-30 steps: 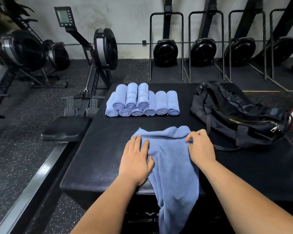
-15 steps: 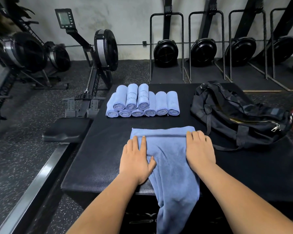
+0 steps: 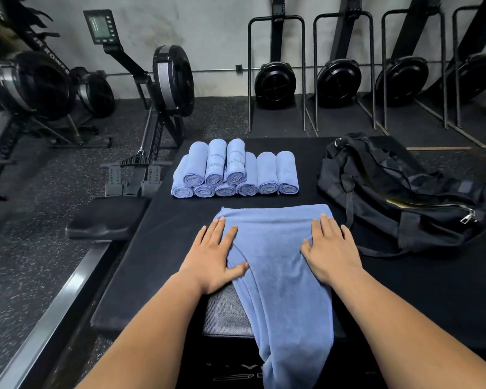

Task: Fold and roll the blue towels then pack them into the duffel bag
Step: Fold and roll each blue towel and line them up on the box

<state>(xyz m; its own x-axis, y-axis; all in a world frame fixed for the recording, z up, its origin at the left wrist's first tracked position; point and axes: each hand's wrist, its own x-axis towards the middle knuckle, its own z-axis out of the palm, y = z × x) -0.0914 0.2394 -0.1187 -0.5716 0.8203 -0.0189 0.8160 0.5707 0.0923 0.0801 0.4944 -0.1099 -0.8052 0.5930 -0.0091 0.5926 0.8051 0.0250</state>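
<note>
The left hand (image 3: pixel 215 255) and right hand (image 3: pixel 331 248) press flat, fingers spread, on the blue towel (image 3: pixel 275 265) at the 6 o'clock edge of the counter (image 3: pixel 157 248), its end hanging over. The rolled towels (image 3: pixel 236 172) lie at 12 o'clock, the duffel bag (image 3: pixel 399 192) at 2.

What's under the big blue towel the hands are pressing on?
The black mat lies under the unrolled towel, and a grey patch peeks out at its near left side. Whatever else is beneath is hidden.
</note>
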